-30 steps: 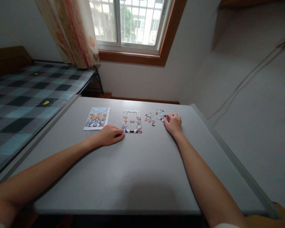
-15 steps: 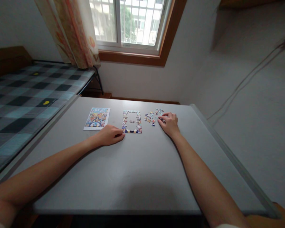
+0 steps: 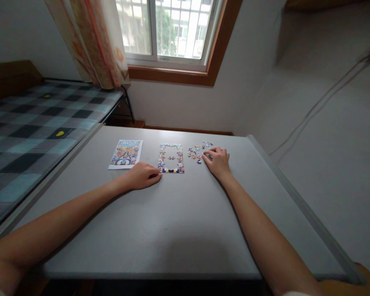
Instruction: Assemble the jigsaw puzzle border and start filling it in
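Observation:
A jigsaw border frame (image 3: pixel 171 158) lies assembled on the grey table (image 3: pixel 179 222), hollow inside except for a small piece cluster. My left hand (image 3: pixel 142 175) rests curled on the table with its fingertips against the frame's lower left corner. Several loose puzzle pieces (image 3: pixel 197 152) are scattered to the right of the frame. My right hand (image 3: pixel 217 161) lies over the right side of that pile, fingers bent and pinched down onto the pieces. A printed reference picture (image 3: pixel 126 153) sits to the left of the frame.
A bed with a checked cover (image 3: pixel 27 127) runs along the table's left side. A curtained window (image 3: pixel 169 28) is in the wall behind. The table's right edge (image 3: pixel 296 197) borders open floor with a cable along the wall.
My right hand has slid left across the loose pieces toward the frame. My left hand has stayed at the frame's corner.

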`<act>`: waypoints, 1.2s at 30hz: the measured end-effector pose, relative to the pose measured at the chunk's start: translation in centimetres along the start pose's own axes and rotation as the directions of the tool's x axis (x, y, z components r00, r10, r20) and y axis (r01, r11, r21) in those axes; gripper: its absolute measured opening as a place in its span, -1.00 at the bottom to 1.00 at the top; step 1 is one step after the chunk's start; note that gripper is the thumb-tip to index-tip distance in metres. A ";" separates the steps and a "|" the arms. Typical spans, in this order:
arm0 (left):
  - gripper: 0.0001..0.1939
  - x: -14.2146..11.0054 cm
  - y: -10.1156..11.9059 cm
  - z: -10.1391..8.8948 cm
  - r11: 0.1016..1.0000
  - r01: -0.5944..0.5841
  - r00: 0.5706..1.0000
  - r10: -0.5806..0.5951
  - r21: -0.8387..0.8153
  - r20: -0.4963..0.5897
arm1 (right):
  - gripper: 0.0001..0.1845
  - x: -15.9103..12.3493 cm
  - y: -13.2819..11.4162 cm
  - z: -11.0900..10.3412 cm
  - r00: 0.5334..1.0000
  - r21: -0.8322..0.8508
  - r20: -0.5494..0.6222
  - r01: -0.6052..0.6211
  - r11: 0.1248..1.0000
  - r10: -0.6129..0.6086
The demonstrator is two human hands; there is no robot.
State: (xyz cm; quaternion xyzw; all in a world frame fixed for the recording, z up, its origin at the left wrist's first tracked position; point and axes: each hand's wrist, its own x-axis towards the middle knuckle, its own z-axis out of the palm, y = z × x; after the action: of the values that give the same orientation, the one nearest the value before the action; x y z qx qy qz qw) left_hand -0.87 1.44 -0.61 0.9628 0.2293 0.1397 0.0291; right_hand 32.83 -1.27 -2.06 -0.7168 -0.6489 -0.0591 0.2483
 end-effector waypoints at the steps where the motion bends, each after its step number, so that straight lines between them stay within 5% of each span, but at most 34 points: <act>1: -0.59 0.0 0.0 0.0 1.000 0.000 1.000 0.000 0.001 -0.003 | -0.75 0.0 -0.2 0.0 1.000 -0.003 0.003 -0.008 1.000 0.008; 14: -0.56 0.0 0.0 -0.2 0.999 -0.026 0.999 0.025 -0.030 -0.032 | -0.78 0.1 0.4 0.6 0.997 0.069 -0.063 -0.028 0.997 0.033; 26: -0.60 0.0 0.1 -0.2 1.000 0.008 1.000 -0.008 -0.019 0.006 | -0.79 0.1 0.0 0.3 0.987 0.049 0.008 -0.161 0.986 0.161; 36: -0.59 0.1 0.0 -0.2 1.000 -0.023 0.999 0.022 -0.019 -0.025 | -0.92 0.2 -0.1 0.4 0.998 0.179 -0.008 -0.056 0.982 0.058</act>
State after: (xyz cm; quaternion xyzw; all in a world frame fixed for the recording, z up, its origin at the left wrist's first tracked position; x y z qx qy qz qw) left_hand -0.85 1.45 -0.44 0.9632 0.2174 0.1542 0.0342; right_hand 32.63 -0.90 -2.30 -0.7095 -0.6291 0.0020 0.3175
